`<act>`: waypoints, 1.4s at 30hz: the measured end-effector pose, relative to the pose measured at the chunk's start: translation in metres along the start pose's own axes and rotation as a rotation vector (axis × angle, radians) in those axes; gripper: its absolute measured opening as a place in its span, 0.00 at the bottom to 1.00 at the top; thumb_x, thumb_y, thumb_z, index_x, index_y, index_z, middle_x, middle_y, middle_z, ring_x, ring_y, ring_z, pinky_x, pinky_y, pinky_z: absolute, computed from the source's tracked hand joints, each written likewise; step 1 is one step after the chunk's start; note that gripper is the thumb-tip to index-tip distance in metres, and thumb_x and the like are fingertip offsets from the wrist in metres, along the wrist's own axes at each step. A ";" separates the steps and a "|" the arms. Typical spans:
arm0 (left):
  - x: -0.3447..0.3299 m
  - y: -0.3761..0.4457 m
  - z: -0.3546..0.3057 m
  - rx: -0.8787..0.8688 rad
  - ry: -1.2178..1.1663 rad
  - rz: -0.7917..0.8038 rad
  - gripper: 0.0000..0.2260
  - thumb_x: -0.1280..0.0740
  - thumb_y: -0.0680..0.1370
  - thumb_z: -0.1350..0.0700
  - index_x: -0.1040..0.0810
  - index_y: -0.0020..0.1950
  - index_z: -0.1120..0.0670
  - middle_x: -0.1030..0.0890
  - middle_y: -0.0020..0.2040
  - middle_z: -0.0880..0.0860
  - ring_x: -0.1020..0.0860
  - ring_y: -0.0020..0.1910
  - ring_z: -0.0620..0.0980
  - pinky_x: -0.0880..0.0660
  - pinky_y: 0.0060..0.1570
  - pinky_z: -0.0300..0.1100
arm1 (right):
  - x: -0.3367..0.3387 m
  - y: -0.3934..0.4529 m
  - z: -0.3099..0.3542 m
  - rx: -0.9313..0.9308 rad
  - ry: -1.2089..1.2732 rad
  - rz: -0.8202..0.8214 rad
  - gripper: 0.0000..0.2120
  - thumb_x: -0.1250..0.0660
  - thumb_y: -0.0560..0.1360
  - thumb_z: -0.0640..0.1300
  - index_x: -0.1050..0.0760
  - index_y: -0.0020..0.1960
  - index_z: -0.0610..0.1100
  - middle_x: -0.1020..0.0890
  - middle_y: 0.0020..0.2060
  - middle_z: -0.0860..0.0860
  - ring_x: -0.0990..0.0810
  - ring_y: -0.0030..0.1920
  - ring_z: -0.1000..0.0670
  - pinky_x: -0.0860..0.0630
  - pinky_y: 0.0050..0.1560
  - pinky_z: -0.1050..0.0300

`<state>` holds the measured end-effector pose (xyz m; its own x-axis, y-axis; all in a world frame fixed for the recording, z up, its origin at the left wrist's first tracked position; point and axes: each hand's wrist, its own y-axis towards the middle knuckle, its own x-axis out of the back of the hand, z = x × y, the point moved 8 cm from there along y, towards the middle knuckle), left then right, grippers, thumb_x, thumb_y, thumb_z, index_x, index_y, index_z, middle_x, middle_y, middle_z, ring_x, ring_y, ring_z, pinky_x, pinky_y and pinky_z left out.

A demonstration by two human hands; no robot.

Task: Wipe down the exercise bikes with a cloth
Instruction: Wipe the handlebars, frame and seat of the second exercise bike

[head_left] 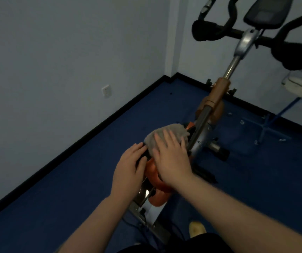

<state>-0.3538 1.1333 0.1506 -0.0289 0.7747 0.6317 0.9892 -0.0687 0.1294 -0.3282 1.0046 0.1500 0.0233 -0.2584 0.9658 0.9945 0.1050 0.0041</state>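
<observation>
Cloth [166, 136] lies draped over the saddle of the exercise bike [219, 92], grey and rumpled, at about the centre of the view, and it is there because the seat top is the surface being wiped at this moment. The right hand [172, 157] rests flat on top of it, palm down, pointing toward 12 o'clock. Its fingers are straight and slightly spread, not curled round the fabric, so the cloth is pressed against the seat rather than gripped; a flat palm of this kind probably serves to push the cloth across a broad curved surface with even pressure.

Just beside it at 9 o'clock, the left hand [128, 170] sits on the near edge of the seat, which shows as a dark, blurred shape beneath. Its fingers are bent over that edge and touch it, seemingly to steady the saddle. Whether they truly clamp it or only lie on it cannot be told, as the frame is dim and smeared there.

Orange frame parts show beneath both hands. At 1 o'clock the chrome stem rises to black handlebars [206, 31] and a dark console [267, 12], which look untouched and likely remain to be wiped. Blue floor [73, 189] surrounds the bike.
</observation>
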 end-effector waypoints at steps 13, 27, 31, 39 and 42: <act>0.001 0.003 0.003 -0.022 -0.027 -0.023 0.15 0.37 0.81 0.58 0.25 0.67 0.50 0.28 0.68 0.42 0.35 0.70 0.39 0.40 0.66 0.32 | -0.003 -0.053 0.015 -0.224 -0.141 0.051 0.29 0.52 0.81 0.53 0.48 0.78 0.42 0.54 0.77 0.37 0.57 0.77 0.38 0.52 0.74 0.35; -0.010 0.056 -0.011 -0.081 0.101 0.055 0.08 0.35 0.77 0.57 0.20 0.52 0.47 0.24 0.52 0.44 0.33 0.53 0.43 0.30 0.51 0.43 | -0.022 -0.074 0.001 -0.359 0.148 -0.045 0.35 0.57 0.77 0.62 0.61 0.78 0.49 0.63 0.77 0.47 0.62 0.76 0.44 0.50 0.74 0.41; -0.027 0.072 -0.016 0.009 0.170 0.050 0.09 0.39 0.78 0.54 0.20 0.53 0.47 0.23 0.53 0.46 0.32 0.55 0.46 0.31 0.51 0.46 | -0.014 -0.024 -0.043 -0.623 0.454 -0.042 0.33 0.49 0.81 0.57 0.59 0.79 0.47 0.52 0.78 0.44 0.43 0.74 0.40 0.36 0.70 0.43; -0.028 0.072 -0.012 0.006 0.236 -0.023 0.10 0.41 0.79 0.52 0.20 0.52 0.50 0.21 0.50 0.48 0.32 0.50 0.44 0.26 0.46 0.49 | -0.016 -0.053 -0.024 -0.530 0.400 -0.163 0.34 0.54 0.77 0.63 0.60 0.77 0.52 0.50 0.77 0.52 0.43 0.72 0.46 0.30 0.63 0.46; -0.030 0.074 -0.012 -0.003 0.264 -0.021 0.10 0.41 0.79 0.52 0.21 0.51 0.50 0.22 0.49 0.47 0.33 0.48 0.43 0.29 0.46 0.47 | -0.020 -0.016 -0.056 -0.692 0.497 -0.090 0.32 0.50 0.81 0.57 0.60 0.79 0.48 0.44 0.76 0.46 0.34 0.69 0.42 0.29 0.62 0.45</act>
<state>-0.2815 1.0975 0.1509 -0.0865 0.5851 0.8064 0.9876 -0.0563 0.1468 -0.3386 0.9547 0.1157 -0.1772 -0.6457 0.7427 0.8296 -0.5040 -0.2402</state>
